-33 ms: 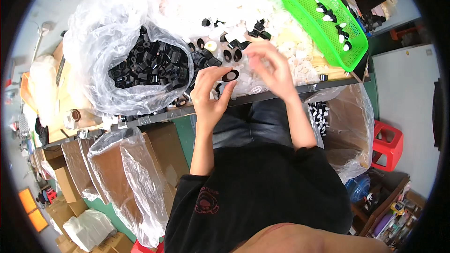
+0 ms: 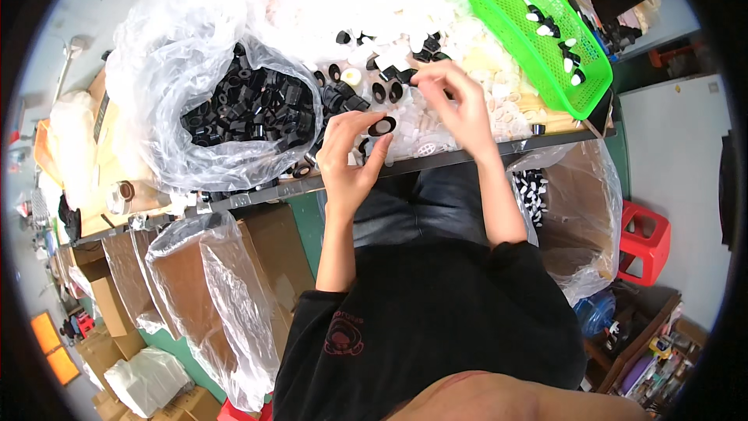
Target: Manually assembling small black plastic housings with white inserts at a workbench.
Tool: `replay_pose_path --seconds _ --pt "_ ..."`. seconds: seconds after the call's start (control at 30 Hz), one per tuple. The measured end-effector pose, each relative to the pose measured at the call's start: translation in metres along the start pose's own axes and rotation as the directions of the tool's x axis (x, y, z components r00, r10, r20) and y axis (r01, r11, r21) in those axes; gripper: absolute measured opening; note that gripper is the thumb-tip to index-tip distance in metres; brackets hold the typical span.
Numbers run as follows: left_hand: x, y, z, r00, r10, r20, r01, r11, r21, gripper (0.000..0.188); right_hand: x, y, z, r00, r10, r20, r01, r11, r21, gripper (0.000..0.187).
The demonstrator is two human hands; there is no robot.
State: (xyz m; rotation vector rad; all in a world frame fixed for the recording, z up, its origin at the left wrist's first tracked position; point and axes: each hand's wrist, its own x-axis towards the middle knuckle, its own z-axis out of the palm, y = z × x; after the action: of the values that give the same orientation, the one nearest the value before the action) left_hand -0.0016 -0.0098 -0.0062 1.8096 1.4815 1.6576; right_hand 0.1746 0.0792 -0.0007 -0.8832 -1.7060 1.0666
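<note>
Between the thumb and fingertips of my left hand (image 2: 347, 148) is a black oval cap (image 2: 382, 126), its pale grey inside facing up. My right hand (image 2: 460, 109) hangs over the table to the right, its fingers curled and drawn together. Whatever its fingertips may hold is hidden. Beside those fingertips lie loose black caps (image 2: 396, 92). More black pieces (image 2: 340, 97) are heaped just beyond my left hand. Small translucent white parts (image 2: 499, 101) spread under and past my right hand.
A clear plastic bag (image 2: 148, 125) full of black caps stands on the left. At the far right a green basket (image 2: 510, 39) holds several black-and-white pieces. Below the table's dark front edge (image 2: 436, 160) hang plastic-lined boxes (image 2: 580, 210). A red stool (image 2: 645, 242) stands right.
My right hand has shifted slightly forward, its fingertips nearer the loose black caps. The left hand and its cap stay in place.
</note>
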Motion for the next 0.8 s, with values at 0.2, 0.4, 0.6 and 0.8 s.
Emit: replay_pose_path --seconds 0.2,0.4,0.6,0.8 --pt "0.001 0.0 -0.001 1.0 0.024 -0.007 -0.023 0.989 0.148 0.028 0.054 0.058 -0.004 0.976 -0.196 0.097 0.217 0.804 -0.554 0.022" --pt "-0.003 -0.003 -0.009 0.999 0.016 -0.045 -0.005 0.975 0.222 0.028 0.065 0.065 -0.004 0.954 0.161 0.252 0.058 0.727 -0.684 0.022" --pt "-0.004 -0.002 0.003 0.979 -0.203 0.006 0.203 0.979 -0.002 0.024 0.075 0.073 0.002 0.99 -0.117 0.078 0.137 0.678 -0.722 0.011" --pt "-0.004 0.004 0.013 0.916 -0.398 0.045 0.394 0.877 -0.276 0.026 0.077 0.073 0.008 0.974 -0.19 0.126 0.221 0.645 -0.732 0.006"
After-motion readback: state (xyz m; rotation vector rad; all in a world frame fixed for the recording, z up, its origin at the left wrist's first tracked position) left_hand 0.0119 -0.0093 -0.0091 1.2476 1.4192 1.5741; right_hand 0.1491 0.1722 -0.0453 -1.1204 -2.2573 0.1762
